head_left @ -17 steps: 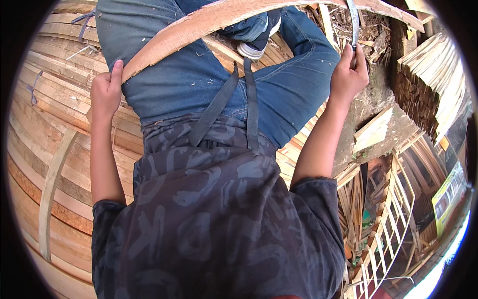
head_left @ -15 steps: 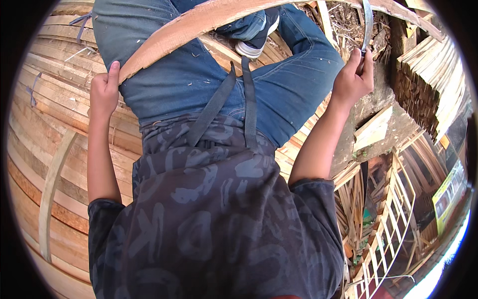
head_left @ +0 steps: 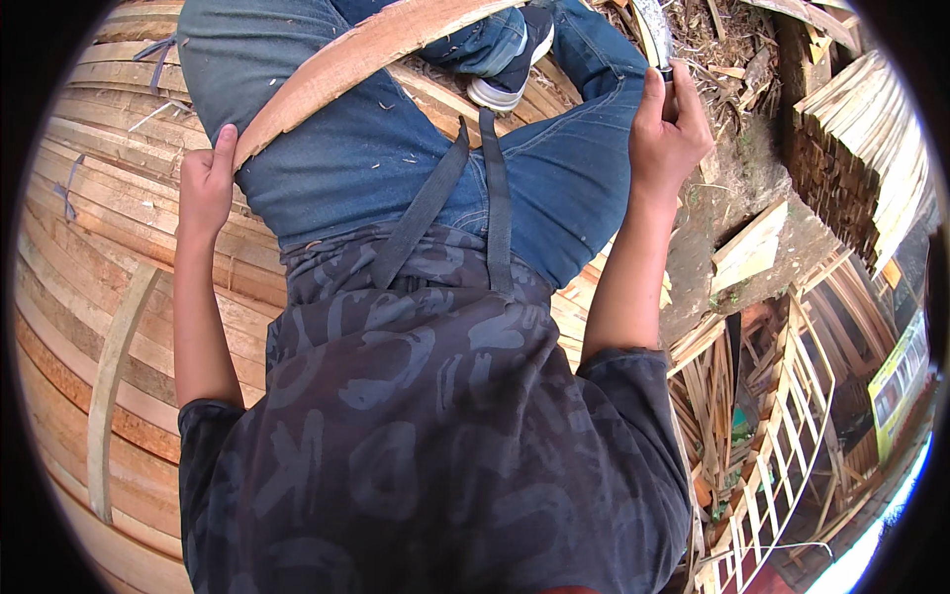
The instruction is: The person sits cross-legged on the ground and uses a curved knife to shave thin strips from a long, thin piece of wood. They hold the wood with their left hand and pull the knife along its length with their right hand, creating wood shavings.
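Note:
My left hand (head_left: 208,183) is closed round the near end of a long wooden slat (head_left: 366,54), with the thumb laid along it. The slat crosses over my left thigh and runs up past the top edge, where part of it is out of view. In my right hand (head_left: 673,134) is a knife, gripped by its dark handle. Its shiny blade (head_left: 653,30) points up and away from me, over the wood shavings. Whether the blade touches the slat cannot be seen.
Stacked boards (head_left: 119,287) lie at my left. On the right stand a pile of thin cut strips (head_left: 861,139), a flat wood offcut (head_left: 750,252) and a wooden lattice frame (head_left: 782,465). Shavings (head_left: 727,45) cover the ground at the upper right. My crossed legs (head_left: 396,168) fill the middle.
My right hand has moved left and a little upward with the knife, whose blade now tilts left. The left hand stays on the slat's end.

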The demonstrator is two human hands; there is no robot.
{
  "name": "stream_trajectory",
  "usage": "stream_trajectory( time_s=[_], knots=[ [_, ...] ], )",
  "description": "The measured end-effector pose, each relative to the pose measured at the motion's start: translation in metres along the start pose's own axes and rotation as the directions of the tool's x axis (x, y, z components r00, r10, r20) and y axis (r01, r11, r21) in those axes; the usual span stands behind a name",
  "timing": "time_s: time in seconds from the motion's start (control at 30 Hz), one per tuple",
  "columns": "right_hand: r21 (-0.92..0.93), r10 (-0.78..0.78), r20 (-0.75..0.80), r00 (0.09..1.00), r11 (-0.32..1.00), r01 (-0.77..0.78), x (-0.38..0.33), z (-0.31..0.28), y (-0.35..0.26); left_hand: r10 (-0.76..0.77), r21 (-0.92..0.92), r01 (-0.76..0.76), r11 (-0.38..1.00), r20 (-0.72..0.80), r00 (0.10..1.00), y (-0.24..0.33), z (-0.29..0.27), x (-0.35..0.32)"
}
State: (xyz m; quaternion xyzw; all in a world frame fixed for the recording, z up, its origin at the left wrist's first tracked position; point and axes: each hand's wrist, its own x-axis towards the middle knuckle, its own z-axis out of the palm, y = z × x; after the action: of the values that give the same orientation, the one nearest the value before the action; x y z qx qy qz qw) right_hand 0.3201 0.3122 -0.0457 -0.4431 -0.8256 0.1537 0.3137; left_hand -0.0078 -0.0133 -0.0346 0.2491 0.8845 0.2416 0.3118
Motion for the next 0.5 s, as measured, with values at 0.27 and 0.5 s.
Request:
stream_trajectory(
  time_s=[0.27, 0.5],
  knots=[
    [0.097, -0.069, 0.151, 0.986, 0.994, 0.055, -0.018, 0.008, -0.048, -0.014, -0.013, 0.014, 1.0, -0.007, 1.0, -0.007, 0.001, 0.0],
    [-0.043, 0.1, 0.087, 0.991, 0.994, -0.096, -0.008, 0.007, -0.004, -0.033, 0.091, 0.032, 0.995, 0.012, 0.999, 0.006, -0.002, 0.003]
  ],
)
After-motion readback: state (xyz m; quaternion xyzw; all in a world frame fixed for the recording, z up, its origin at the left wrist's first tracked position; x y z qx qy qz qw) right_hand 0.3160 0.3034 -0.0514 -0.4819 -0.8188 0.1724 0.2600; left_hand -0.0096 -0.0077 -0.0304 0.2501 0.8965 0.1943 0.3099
